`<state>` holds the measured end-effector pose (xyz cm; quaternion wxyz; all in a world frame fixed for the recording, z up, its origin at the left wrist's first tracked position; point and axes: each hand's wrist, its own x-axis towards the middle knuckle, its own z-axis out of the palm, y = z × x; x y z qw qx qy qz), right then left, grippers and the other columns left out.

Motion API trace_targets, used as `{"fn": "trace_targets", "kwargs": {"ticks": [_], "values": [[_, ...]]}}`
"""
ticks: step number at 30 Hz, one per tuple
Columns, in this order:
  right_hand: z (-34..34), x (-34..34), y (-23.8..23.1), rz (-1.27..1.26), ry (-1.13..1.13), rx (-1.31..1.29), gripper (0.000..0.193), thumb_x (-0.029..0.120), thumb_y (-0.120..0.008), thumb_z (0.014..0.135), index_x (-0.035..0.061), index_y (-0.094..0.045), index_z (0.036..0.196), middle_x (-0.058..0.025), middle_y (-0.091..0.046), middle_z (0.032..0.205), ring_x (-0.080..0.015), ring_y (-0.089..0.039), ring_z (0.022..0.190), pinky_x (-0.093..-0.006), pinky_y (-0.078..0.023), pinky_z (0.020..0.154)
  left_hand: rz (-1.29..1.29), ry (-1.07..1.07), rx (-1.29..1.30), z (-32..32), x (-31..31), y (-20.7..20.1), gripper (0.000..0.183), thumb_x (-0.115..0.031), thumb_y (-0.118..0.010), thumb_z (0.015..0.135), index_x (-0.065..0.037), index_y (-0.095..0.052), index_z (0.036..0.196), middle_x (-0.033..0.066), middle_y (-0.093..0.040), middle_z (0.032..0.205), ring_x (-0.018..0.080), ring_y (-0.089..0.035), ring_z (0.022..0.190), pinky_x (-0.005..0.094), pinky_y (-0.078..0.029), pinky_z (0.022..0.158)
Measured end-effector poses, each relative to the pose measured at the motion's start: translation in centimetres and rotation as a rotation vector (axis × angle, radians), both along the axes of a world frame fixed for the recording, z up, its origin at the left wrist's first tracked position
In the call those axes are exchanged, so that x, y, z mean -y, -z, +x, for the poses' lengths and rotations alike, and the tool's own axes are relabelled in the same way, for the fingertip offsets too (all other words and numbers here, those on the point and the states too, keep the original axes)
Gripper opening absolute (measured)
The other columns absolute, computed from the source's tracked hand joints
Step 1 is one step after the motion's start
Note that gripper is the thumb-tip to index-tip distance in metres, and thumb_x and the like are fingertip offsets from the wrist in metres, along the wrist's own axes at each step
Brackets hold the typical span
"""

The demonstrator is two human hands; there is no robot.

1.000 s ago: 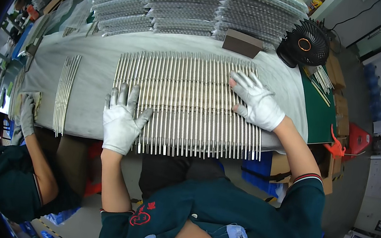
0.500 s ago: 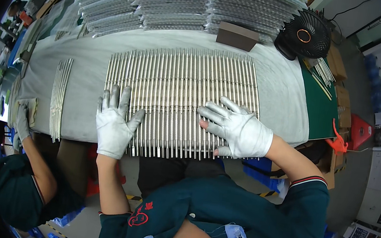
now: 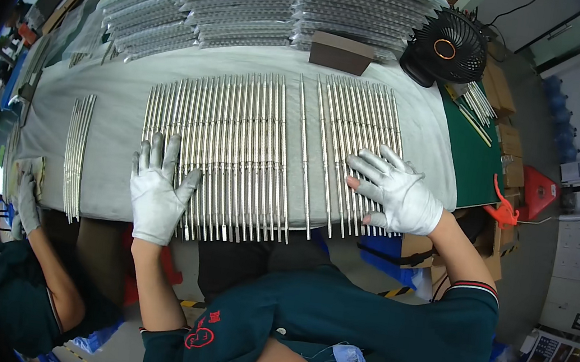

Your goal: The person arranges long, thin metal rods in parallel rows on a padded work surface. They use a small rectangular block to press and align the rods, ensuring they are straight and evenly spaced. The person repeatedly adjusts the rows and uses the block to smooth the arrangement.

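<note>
Many slim metal rods (image 3: 236, 145) lie side by side on a pale cloth (image 3: 58, 123), pointing away from me. A gap splits them into a wider left group and a smaller right group (image 3: 359, 117), with one lone rod (image 3: 304, 154) between. My left hand (image 3: 158, 194), in a white glove grey at the fingertips, lies flat with fingers spread on the left group's near-left part. On the right group's near part rests my right hand (image 3: 400, 194), gloved alike, palm down and fingers apart; a bare fingertip or two shows. Neither hand grips a rod.
Plastic-wrapped stacks (image 3: 239, 8) line the back, beside a dark box (image 3: 342, 53) and a black fan (image 3: 451, 49). A small rod bundle (image 3: 77, 155) lies left. Nearby is a co-worker's gloved hand (image 3: 28, 203). More rods (image 3: 479, 106) sit on the green surface at right.
My right hand has slid rightward, and the rods under it have moved too. The single block of rods has parted, leaving a lone rod in the gap. My left hand stays on its rods.
</note>
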<state>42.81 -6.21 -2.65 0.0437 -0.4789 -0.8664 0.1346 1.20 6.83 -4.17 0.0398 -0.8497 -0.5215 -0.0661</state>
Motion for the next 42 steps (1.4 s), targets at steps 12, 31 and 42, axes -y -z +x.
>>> {"fn": "trace_targets", "kwargs": {"ticks": [12,31,42], "values": [[-11.9,-6.7,1.0,0.164,-0.412,-0.243,0.074,0.057,-0.065,0.085,0.0101,-0.056,0.142,-0.0195,-0.046,0.153,-0.0359,-0.041,0.143,-0.0564,-0.026,0.119,0.050,0.019,0.008,0.4,-0.1,0.0,0.071,-0.053,-0.059,0.095,-0.008,-0.047,0.149,0.0272,-0.046,0.149,0.0475,-0.041,0.139,0.0573,-0.028,0.117],[-4.0,-3.0,-1.2,0.006,-0.103,-0.018,0.077,0.055,-0.061,0.087,0.0055,-0.051,0.145,-0.0242,-0.039,0.156,-0.0428,-0.034,0.146,-0.0582,-0.021,0.122,-0.025,0.160,-0.044,1.8,0.2,-1.2,0.062,-0.054,-0.052,0.098,-0.020,-0.049,0.149,0.0215,-0.049,0.150,0.0427,-0.044,0.138,0.0579,-0.025,0.118],[1.0,-1.5,0.3,0.112,0.136,-0.011,0.078,0.070,-0.037,0.097,0.0122,-0.047,0.148,-0.0241,-0.038,0.156,-0.0458,-0.034,0.145,-0.0595,-0.019,0.121,-0.141,0.360,-0.001,6.3,1.1,-1.9,0.078,-0.063,-0.054,0.093,-0.015,-0.042,0.153,0.0242,-0.045,0.153,0.0446,-0.040,0.142,0.0573,-0.022,0.121]]}}
